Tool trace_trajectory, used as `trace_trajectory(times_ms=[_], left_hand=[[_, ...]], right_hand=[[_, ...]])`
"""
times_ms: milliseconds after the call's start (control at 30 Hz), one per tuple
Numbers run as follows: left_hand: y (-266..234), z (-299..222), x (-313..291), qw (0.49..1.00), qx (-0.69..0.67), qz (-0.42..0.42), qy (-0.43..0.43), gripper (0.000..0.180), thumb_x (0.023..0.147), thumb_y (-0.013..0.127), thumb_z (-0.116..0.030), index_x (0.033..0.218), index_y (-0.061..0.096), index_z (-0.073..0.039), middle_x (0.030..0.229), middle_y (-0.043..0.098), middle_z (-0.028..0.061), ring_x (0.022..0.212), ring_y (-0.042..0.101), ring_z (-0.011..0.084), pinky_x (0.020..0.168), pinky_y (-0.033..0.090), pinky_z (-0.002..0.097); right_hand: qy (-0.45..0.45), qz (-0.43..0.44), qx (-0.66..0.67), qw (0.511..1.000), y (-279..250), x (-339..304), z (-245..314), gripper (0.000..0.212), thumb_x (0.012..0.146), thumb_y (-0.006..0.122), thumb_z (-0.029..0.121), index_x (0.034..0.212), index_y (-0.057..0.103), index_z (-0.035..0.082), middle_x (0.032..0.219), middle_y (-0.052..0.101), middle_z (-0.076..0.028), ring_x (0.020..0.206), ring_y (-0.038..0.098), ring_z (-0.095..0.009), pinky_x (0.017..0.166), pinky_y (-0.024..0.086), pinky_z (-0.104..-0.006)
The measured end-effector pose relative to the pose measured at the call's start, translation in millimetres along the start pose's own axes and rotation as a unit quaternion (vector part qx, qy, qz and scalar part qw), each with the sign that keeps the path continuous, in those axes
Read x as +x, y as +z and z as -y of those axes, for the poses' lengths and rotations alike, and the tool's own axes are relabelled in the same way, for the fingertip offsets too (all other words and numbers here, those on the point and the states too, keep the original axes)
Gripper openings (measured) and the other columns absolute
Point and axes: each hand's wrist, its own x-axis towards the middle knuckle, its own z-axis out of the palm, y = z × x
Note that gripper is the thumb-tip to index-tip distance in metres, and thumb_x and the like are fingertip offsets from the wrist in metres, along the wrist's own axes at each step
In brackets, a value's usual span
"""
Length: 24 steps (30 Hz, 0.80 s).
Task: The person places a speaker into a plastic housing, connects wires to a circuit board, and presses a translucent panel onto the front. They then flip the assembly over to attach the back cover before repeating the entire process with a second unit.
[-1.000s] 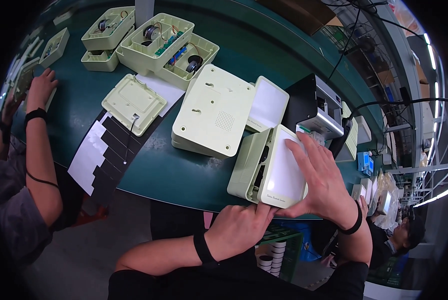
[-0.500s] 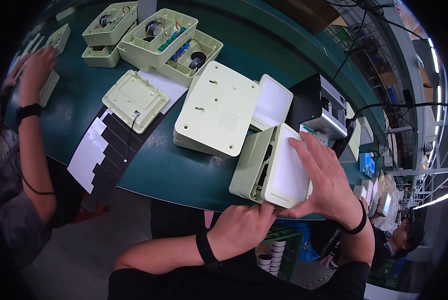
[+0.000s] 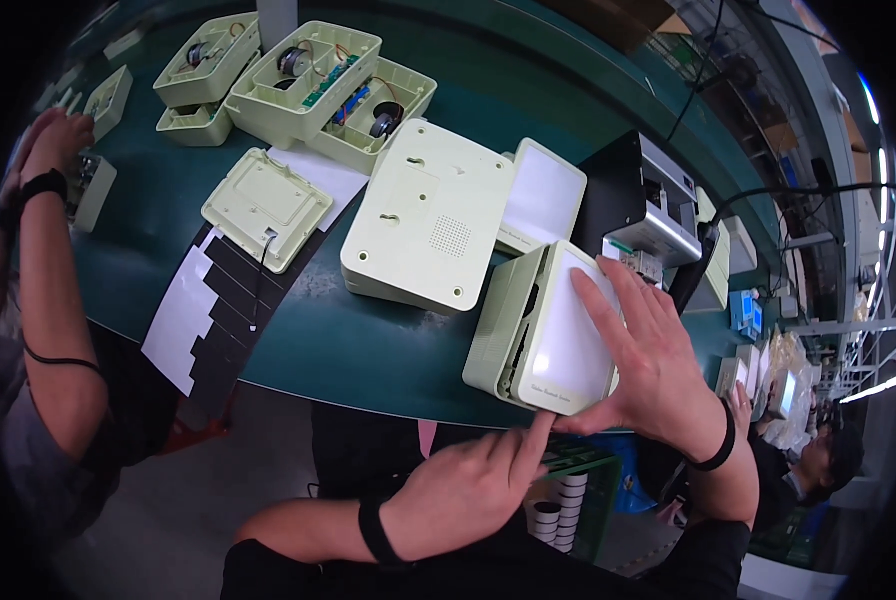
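Note:
A cream plastic device case [image 3: 503, 335] stands tilted near the bench's front edge. Its front cover [image 3: 568, 345], with a white panel, sits slightly apart from the body; a dark gap shows along the left side. My right hand [image 3: 658, 375] grips this cover, fingers spread over the panel and thumb at the lower edge. From below, my left hand [image 3: 468, 485] reaches up with its index finger stretched to the cover's bottom edge; its thumb is hidden. Just left of the case lies a larger cream housing [image 3: 428, 215], back side up, with screw holes and a speaker grille.
Open cream housings [image 3: 313, 85] with wires and speakers stand at the back left. A cream cover [image 3: 268, 208] with a cable lies by a black-and-white sheet [image 3: 208, 310]. A black-and-silver machine [image 3: 643, 200] stands behind my right hand. Another person's arm [image 3: 58, 270] works at far left.
My left hand has drawn back down and left from the cover, with its index finger now extended at the bottom edge. The right hand keeps its hold. The whole view has shifted slightly.

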Motion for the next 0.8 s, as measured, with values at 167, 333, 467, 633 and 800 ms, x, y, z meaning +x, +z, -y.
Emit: trace_trajectory(times_ms=[167, 333, 467, 633, 800], left_hand=[[-18.7, 7.5, -12.2, 0.995, -0.082, -0.049, 0.020, 0.070, 0.098, 0.076, -0.025, 0.152, 0.047, 0.008, 0.108, 0.075, 0.0165, 0.088, 0.075, 0.0238, 0.067, 0.060, 0.0315], [-8.5, 29.0, 13.9, 0.969, -0.133, -0.148, -0.148, 0.073, 0.101, 0.072, -0.032, 0.154, 0.045, 0.010, 0.137, 0.063, 0.0284, 0.122, 0.067, 0.0375, 0.098, 0.055, 0.0400], [4.9, 37.2, 30.9, 0.964, -0.139, -0.137, -0.182, 0.077, 0.103, 0.069, -0.038, 0.155, 0.041, 0.012, 0.145, 0.055, 0.0337, 0.136, 0.055, 0.0473, 0.115, 0.045, 0.0485], [4.7, 36.0, 35.5, 0.957, -0.188, -0.062, -0.214, 0.078, 0.104, 0.067, -0.034, 0.158, 0.034, 0.011, 0.154, 0.046, 0.0365, 0.143, 0.049, 0.0496, 0.120, 0.039, 0.0510], [8.2, 26.0, 18.9, 0.948, -0.235, -0.154, -0.149, 0.078, 0.106, 0.064, -0.036, 0.160, 0.033, 0.010, 0.154, 0.049, 0.0336, 0.144, 0.051, 0.0417, 0.119, 0.041, 0.0462]], right_hand=[[-0.004, -0.005, -0.008, 1.000, 5.8, 3.3, 2.9, 0.141, 0.051, 0.094, 0.066, 0.164, 0.037, 0.003, 0.159, 0.042, -0.032, 0.144, 0.045, -0.051, 0.120, 0.036, -0.0574], [-0.015, -0.057, 0.011, 0.998, 15.5, -2.8, -1.2, 0.132, 0.061, 0.092, 0.063, 0.165, 0.035, 0.004, 0.160, 0.042, -0.030, 0.143, 0.046, -0.049, 0.119, 0.037, -0.0549], [0.120, -0.230, 0.130, 0.957, 32.1, -22.6, -6.3, 0.108, 0.074, 0.091, 0.052, 0.158, 0.044, 0.001, 0.152, 0.053, -0.026, 0.136, 0.055, -0.045, 0.115, 0.043, -0.0511], [0.207, -0.085, 0.254, 0.941, 56.9, -43.8, 4.0, 0.082, 0.083, 0.090, 0.037, 0.147, 0.054, -0.001, 0.137, 0.066, -0.022, 0.124, 0.065, -0.040, 0.109, 0.049, -0.0456], [0.175, -0.305, 0.414, 0.840, 81.1, -52.6, 40.2, 0.071, 0.083, 0.091, 0.022, 0.140, 0.059, -0.003, 0.125, 0.070, -0.021, 0.116, 0.070, -0.035, 0.103, 0.053, -0.0418]])
